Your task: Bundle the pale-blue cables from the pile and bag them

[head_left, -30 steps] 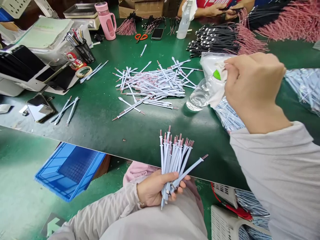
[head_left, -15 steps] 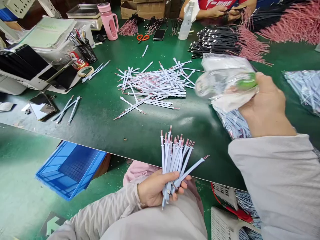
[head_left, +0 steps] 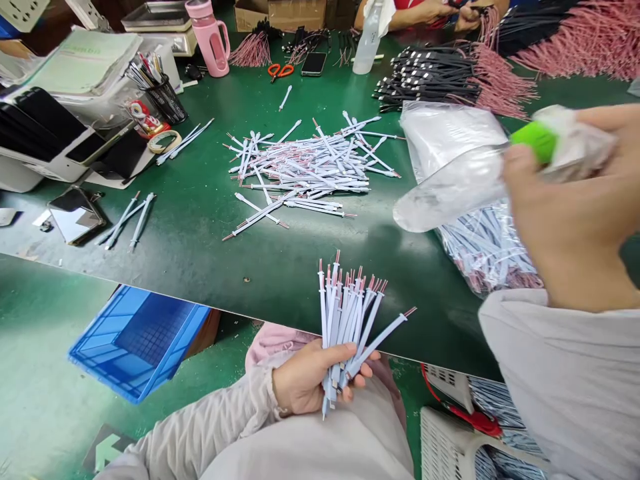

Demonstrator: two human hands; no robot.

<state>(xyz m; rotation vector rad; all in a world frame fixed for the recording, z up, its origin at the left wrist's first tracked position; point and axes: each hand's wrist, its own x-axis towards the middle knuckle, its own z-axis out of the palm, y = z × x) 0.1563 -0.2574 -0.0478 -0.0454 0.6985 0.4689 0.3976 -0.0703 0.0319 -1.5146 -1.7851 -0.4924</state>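
Observation:
My left hand [head_left: 313,373] is closed around a bunch of light-blue flat cables [head_left: 350,320], held above the front edge of the table. Their pink wire ends fan upward, and pale connector tips stick out below my fingers. At the right, my right hand [head_left: 575,193] grips a clear bottle [head_left: 450,187] with a bright green part, apparently its cap, and crumpled white material around it. Motion blurs it slightly. Below the bottle lies a clear bag of light-blue cables [head_left: 490,247]. A loose pile of similar cables [head_left: 310,160] covers the middle of the green table.
Black cables with pink wires [head_left: 435,77] lie at the back right, near another person's hands [head_left: 450,13]. A pink bottle [head_left: 209,40], orange scissors [head_left: 280,71], a phone [head_left: 314,63] and a pen holder [head_left: 165,100] stand or lie behind. A blue crate [head_left: 140,340] sits below.
My right hand has moved right and nearer, turning the clear bottle so its green part shows more. The cable bag beneath is more exposed. My left hand keeps its bunch.

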